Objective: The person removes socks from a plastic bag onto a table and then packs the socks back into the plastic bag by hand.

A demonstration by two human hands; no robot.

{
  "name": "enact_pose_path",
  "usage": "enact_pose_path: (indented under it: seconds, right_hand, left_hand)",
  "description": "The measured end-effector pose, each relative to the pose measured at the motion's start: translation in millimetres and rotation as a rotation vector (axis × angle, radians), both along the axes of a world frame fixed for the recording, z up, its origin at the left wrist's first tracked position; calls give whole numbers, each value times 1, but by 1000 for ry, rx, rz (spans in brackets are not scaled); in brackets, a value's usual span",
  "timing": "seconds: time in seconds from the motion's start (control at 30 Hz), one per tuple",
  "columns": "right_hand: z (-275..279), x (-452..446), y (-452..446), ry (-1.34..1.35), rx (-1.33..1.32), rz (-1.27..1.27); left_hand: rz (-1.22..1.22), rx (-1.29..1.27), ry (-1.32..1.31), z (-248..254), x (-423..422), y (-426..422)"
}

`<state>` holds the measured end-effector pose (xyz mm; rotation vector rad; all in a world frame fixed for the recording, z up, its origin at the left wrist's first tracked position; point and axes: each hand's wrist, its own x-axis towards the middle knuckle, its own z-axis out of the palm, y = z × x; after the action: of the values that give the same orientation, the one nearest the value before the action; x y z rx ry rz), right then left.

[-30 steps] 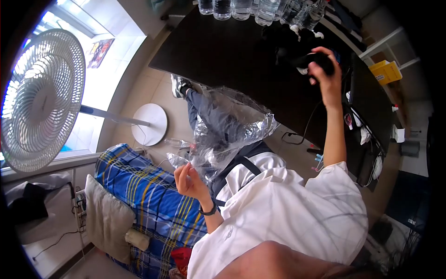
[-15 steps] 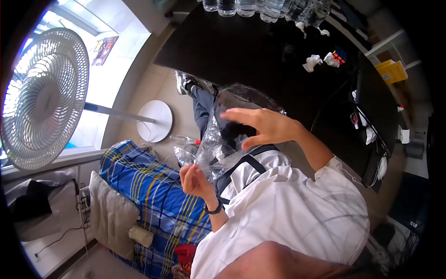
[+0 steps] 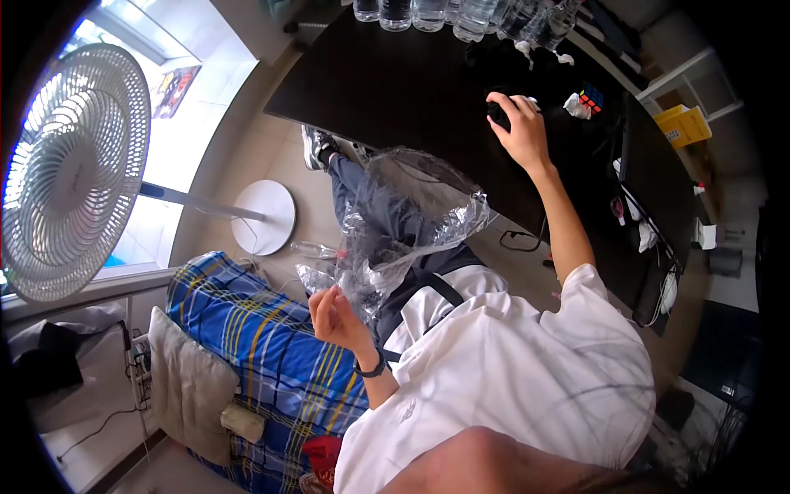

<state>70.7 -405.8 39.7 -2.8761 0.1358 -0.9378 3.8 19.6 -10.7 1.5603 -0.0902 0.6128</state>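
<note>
A large clear plastic bag [image 3: 387,272] hangs open over the lap and legs. Its near edge is pinched between the fingers of my left hand [image 3: 337,319], which wears a dark wristband. My right hand [image 3: 524,136] reaches over the dark table [image 3: 370,90], thumb and fingers apart. A bit of crumpled white tissue [image 3: 534,103] shows at its knuckles, mostly hidden by the hand. Right beside it lie another crumpled tissue [image 3: 577,106] and a Rubik's cube [image 3: 591,98]. Something black, hard to make out, lies at the fingertips.
Several water bottles [image 3: 473,18] line the table's far edge. A white fan [image 3: 78,173] stands at left on a round base [image 3: 263,218]. A clear bottle [image 3: 313,249] lies near the bag. A blue plaid cover [image 3: 247,313] and a cushion [image 3: 193,383] are at left.
My right hand has moved from above the plastic bag out over the table, onto a crumpled tissue. The bag's mouth is now uncovered. My left hand has kept its hold.
</note>
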Motion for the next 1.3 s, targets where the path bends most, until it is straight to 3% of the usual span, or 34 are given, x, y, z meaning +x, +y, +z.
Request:
enact_pose_path:
  seconds: [0.07,0.13,0.17,0.2,0.27,0.33,0.4,0.47,0.57,0.6,0.7,0.8,0.93,0.97,1.03,1.1,1.13,1.17,1.23,1.3]
  right_hand:
    - [8,-2,7,-33,63,47]
    - [44,-8,27,103,1133,173]
    - [60,-15,38,82,1466,441]
    - [80,-23,63,120,1583,575]
    - [68,-28,93,244,1608,865]
    - [63,-28,125,477,1222,934]
    - [56,-27,145,722,1372,990]
    - [58,-25,153,727,1474,953]
    - [57,-23,158,597,775,854]
    - [68,-24,160,818,605,786]
    - [56,-36,162,736,493,876]
    - [62,-36,152,823,616,906]
    - [81,-40,101,618,817,545]
    - [83,-40,82,455,736,396]
    - [67,-33,22,122,292,125]
    - [45,-40,-42,144,-152,-326]
    - [45,-45,-51,267,-192,-537]
    - [37,-51,-66,304,-209,-573]
    - [5,-57,-110,322,-145,-490]
    - [-18,-59,-137,223,-306,-364]
  left_hand:
    - [23,55,16,-1,-1,1]
    - [38,6,-8,-6,0,0]
    - [44,-28,-20,-8,-4,1]
    - [67,-20,-13,-8,-8,4]
    - [35,-22,-27,-8,-6,6]
    - [23,-29,-16,-8,-7,8]
    - [26,-7,-11,-7,-7,7]
    - [24,-1,-23,-10,-7,11]
    - [38,-3,-35,-8,-7,11]
    - [48,-13,-29,-7,-6,10]
    - [38,-31,-11,-5,-4,6]
    - [-4,46,67,-4,-4,9]
    - [-45,54,27,-5,0,9]
    - [-36,51,20,-3,0,8]
    - [-31,32,25,-3,0,9]
    - [-46,89,15,0,2,9]
    - [-51,148,10,3,2,8]
    - [-29,145,23,8,3,8]
    - [-114,411,-75,22,10,8]
    - [-193,622,-198,28,22,10]
